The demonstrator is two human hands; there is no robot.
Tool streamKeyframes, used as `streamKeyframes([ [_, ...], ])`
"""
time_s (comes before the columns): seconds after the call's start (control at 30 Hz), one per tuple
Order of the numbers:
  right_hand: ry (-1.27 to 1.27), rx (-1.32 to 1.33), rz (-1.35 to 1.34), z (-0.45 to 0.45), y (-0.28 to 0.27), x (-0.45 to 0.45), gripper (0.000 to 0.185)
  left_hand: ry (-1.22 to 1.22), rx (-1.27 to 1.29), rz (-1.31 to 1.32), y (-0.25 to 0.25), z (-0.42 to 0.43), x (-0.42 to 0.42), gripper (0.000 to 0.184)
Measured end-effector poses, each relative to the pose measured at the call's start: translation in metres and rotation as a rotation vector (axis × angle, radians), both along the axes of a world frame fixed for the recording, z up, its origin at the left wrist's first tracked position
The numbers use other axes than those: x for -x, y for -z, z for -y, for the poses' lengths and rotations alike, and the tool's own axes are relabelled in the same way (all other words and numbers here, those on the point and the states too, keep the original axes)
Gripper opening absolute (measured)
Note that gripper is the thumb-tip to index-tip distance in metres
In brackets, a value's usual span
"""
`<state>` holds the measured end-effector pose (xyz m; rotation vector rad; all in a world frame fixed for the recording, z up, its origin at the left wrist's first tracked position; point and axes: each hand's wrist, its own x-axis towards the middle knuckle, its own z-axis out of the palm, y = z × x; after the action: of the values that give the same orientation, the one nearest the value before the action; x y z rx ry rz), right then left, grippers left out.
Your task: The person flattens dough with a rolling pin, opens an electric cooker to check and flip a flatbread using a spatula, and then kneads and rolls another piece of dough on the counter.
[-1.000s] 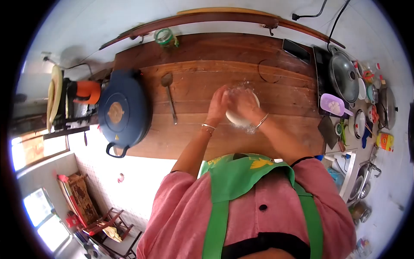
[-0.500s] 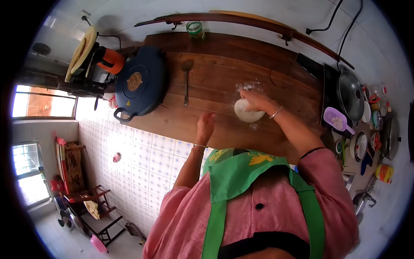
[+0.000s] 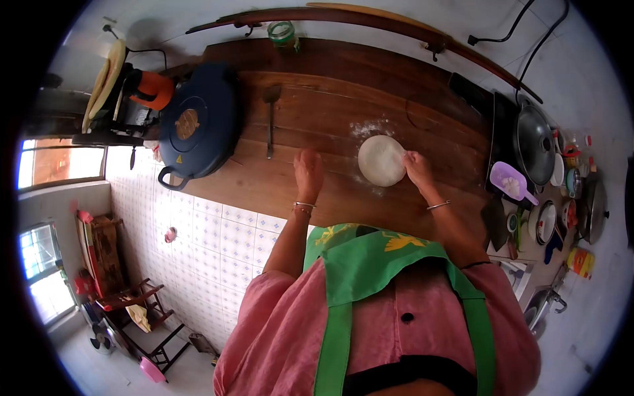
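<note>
A flat, round piece of white dough (image 3: 381, 161) lies on the wooden table (image 3: 330, 99), with loose flour (image 3: 370, 127) scattered beside it. My right hand (image 3: 417, 169) pinches the dough's right edge between thumb and fingers. Away from the dough, to its left, my left hand (image 3: 308, 173) hovers over the front of the table with its fingers curled together and nothing visible in them. A metal spoon (image 3: 270, 125) lies to the upper left of my left hand.
At the left stands a dark blue round electric pan (image 3: 201, 125), beside an orange object (image 3: 153, 90). A glass jar (image 3: 282, 34) is at the back edge. On the right are a lidded wok (image 3: 535, 145), a purple scoop (image 3: 508, 180), bowls and a phone (image 3: 470, 94).
Both hands were together over the dough a second ago. They have parted: my left hand moved left, and my right hand shifted from the dough's top to its right edge.
</note>
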<state>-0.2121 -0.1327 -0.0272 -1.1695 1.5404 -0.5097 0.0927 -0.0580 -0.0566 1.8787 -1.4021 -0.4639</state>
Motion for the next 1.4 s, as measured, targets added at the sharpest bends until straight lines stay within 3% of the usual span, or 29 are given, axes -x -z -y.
streamKeyframes([
  [0.07,-0.129,0.37,-0.295,0.012,-0.011,-0.004,0.036,0.002,0.095,0.061,0.004,0.01,0.004,0.04],
  [0.1,-0.127,0.357,-0.305,0.016,-0.016,-0.011,0.036,-0.035,0.071,0.102,0.008,0.014,0.007,0.042],
  [0.17,-0.44,0.921,-0.463,0.025,-0.029,-0.043,0.038,-0.069,0.038,0.135,0.011,0.017,0.014,0.045],
  [0.23,-0.681,0.845,-0.57,0.021,-0.047,-0.079,0.051,0.056,-0.166,0.524,-0.001,0.014,0.023,0.05],
  [0.27,-0.795,0.835,-0.652,0.019,-0.043,-0.09,0.054,0.062,-0.176,0.52,-0.004,0.014,0.024,0.05],
  [0.43,-0.719,0.873,-0.696,0.008,-0.02,-0.1,0.057,0.052,-0.297,0.496,-0.01,0.021,0.026,0.05],
  [0.7,-0.744,0.949,-0.8,0.017,-0.021,-0.103,0.058,0.037,-0.221,0.445,-0.016,0.02,0.028,0.049],
  [0.8,-0.828,0.804,-0.804,0.029,-0.032,-0.101,0.062,0.036,-0.19,0.458,-0.012,0.016,0.025,0.048],
  [0.87,-0.965,0.536,-0.807,0.041,-0.06,-0.087,0.062,0.03,-0.165,0.455,-0.01,0.012,0.027,0.048],
  [1.03,-1.125,0.58,-0.719,0.047,-0.085,-0.035,0.046,0.035,-0.151,0.409,-0.001,0.011,0.022,0.047],
  [1.1,-0.761,0.523,-0.339,0.043,-0.052,-0.004,0.039,0.02,-0.144,0.404,0.001,0.012,0.021,0.047],
  [1.13,-0.772,0.52,-0.34,0.038,-0.044,0.011,0.039,0.019,-0.137,0.406,0.003,0.011,0.021,0.047],
  [1.2,-0.279,0.119,-0.118,0.025,-0.033,0.038,0.037,0.011,-0.126,0.417,0.005,0.011,0.021,0.047],
  [1.23,-0.285,0.118,-0.121,0.015,-0.025,0.044,0.037,0.01,-0.111,0.434,0.006,0.012,0.02,0.046],
  [1.3,0.196,-0.003,0.086,-0.005,-0.01,0.054,0.04,0.008,-0.133,0.419,0.002,0.012,0.021,0.046],
  [1.33,0.194,-0.001,0.081,-0.012,-0.002,0.05,0.04,0.008,-0.153,0.406,-0.001,0.014,0.022,0.046],
  [1.4,0.379,-0.059,0.323,-0.027,0.016,0.032,0.045,0.008,-0.166,0.4,-0.008,0.014,0.023,0.046],
])
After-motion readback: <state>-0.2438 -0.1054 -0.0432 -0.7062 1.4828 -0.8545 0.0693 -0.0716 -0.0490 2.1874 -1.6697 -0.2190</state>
